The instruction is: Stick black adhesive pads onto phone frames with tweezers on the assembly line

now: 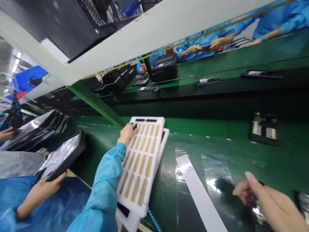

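Across a long factory line, workers in blue smocks sit along the upper right of the frame, handling dark phone-like devices, with black cases standing on their green bench. The whole view is rolled, so the benches run on a slant.

Nearer, a green workbench fills the middle of the frame. A sheet of clear plastic lies on it at lower right, with a long white perforated strip on top, and a black fixture sits at the right.

A white foam tray with rows of tan slots lies on the bench, its long axis running nearly up and down the frame, its top leaning slightly right. A second white tray sits beneath it, showing past its right edge. The right hand, in a blue sleeve, is closed over the tray's upper left corner. The left hand, at lower left, grips a black tray lined with foil, well apart from the white one. At lower right, another person's bare hand curls around something dark and blurred.
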`<state>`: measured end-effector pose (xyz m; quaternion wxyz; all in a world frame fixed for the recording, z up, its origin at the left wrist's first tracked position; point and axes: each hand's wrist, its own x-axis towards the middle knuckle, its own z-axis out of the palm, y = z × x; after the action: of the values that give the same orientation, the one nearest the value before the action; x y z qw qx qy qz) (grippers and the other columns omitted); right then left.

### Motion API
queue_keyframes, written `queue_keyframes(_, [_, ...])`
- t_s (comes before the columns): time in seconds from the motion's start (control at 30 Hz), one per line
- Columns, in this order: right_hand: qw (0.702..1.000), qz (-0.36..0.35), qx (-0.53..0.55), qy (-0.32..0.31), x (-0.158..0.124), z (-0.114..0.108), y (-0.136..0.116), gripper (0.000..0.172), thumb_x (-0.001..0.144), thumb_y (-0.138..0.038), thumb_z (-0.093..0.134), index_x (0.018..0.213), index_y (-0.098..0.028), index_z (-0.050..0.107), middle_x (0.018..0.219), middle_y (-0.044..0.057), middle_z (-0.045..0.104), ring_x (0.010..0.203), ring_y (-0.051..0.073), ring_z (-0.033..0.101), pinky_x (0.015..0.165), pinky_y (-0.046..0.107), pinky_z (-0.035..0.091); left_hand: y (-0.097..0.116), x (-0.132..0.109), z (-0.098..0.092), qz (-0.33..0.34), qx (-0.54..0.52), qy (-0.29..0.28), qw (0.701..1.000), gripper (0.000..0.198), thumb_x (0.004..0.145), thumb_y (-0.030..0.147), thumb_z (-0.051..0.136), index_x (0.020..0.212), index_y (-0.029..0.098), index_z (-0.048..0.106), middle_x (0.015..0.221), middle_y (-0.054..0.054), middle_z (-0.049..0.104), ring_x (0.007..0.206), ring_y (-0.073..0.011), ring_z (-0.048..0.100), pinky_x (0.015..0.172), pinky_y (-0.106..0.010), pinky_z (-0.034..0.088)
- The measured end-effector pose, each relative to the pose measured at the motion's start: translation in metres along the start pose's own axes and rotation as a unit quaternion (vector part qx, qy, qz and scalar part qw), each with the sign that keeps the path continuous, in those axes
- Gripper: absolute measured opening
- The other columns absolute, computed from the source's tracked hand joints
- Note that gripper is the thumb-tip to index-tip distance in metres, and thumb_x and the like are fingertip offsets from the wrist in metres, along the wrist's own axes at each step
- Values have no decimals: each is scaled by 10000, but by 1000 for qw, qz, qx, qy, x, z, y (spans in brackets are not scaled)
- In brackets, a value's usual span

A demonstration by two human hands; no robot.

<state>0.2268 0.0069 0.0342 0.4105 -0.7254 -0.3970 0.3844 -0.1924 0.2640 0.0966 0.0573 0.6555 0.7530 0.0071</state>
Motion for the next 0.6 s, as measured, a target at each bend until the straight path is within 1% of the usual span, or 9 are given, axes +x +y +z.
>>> queue_keyframes(0.1, [988, 77, 79, -111, -26, 29, -19, 721, 801, -849, 437, 666, -205, 729, 503, 78, 622, 430, 200, 583, 446, 310, 497, 8, 10, -8, -4, -33, -11, 999, 278, 930, 388, 661, 1062, 143, 657, 1083, -72, 670, 968, -212, 652, 869, -422, 549])
queue_keyframes(0.23, [976, 37, 124, -177, -45, 55, -12, 657, 831, -803, 480, 755, -194, 714, 653, 101, 726, 578, 226, 677, 561, 310, 569, 13, 1, -24, 8, -99, 24, 995, 206, 918, 328, 658, 967, 128, 663, 1050, -84, 670, 1049, -245, 630, 947, -455, 512])
queue_keyframes(0.3, [981, 11, 102, -164, -54, 61, 2, 597, 837, -764, 525, 772, -199, 705, 707, 102, 746, 624, 234, 703, 591, 307, 591, 13, -23, -37, 20, -140, 59, 988, 158, 915, 272, 616, 914, 121, 665, 1074, -120, 665, 1185, -288, 570, 1031, -455, 460])
queue_keyframes(0.37, [987, -4, 74, -141, -64, 65, 17, 512, 874, -687, 554, 827, -200, 703, 753, 94, 761, 689, 233, 729, 632, 288, 604, 13, -63, -49, 39, -199, 92, 975, 216, 944, 283, 528, 1030, 133, 658, 1203, -137, 638, 1292, -295, 500, 1065, -418, 443])
queue_keyframes(0.43, [991, -22, 47, -120, -72, 67, 29, 447, 921, -615, 545, 916, -197, 704, 809, 87, 775, 748, 227, 745, 678, 272, 607, 17, -117, -55, 69, -292, 63, 952, 347, 989, 384, 444, 1224, 185, 605, 1238, -105, 645, 1159, -250, 606, 962, -378, 530])
queue_keyframes(0.47, [992, -36, 35, -112, -74, 68, 33, 418, 941, -581, 537, 952, -197, 704, 842, 84, 779, 775, 224, 750, 698, 267, 606, 21, -146, -54, 71, -446, -13, 892, 385, 975, 416, 493, 1270, 186, 587, 1254, -123, 638, 1108, -267, 631, 903, -395, 560])
queue_keyframes(0.5, [993, -54, 23, -106, -76, 69, 36, 389, 956, -549, 534, 979, -199, 704, 867, 78, 781, 793, 221, 753, 712, 263, 604, 25, -176, -50, 51, -562, -99, 819, 385, 938, 425, 571, 1228, 177, 617, 1217, -141, 644, 1045, -284, 649, 828, -403, 584])
queue_keyframes(0.53, [992, -73, 12, -102, -77, 70, 37, 361, 967, -519, 534, 998, -202, 704, 889, 72, 781, 805, 218, 755, 724, 261, 603, 30, -204, -42, 25, -636, -182, 750, 350, 917, 419, 614, 1148, 159, 654, 1148, -160, 657, 982, -285, 657, 760, -394, 591])
queue_keyframes(0.6, [989, -113, -8, -96, -77, 70, 35, 319, 980, -472, 535, 997, -206, 708, 932, 67, 778, 821, 217, 757, 731, 262, 602, 41, -253, -19, -37, -700, -305, 645, 267, 916, 376, 639, 1071, 163, 682, 1037, -143, 653, 930, -243, 636, 775, -359, 562])
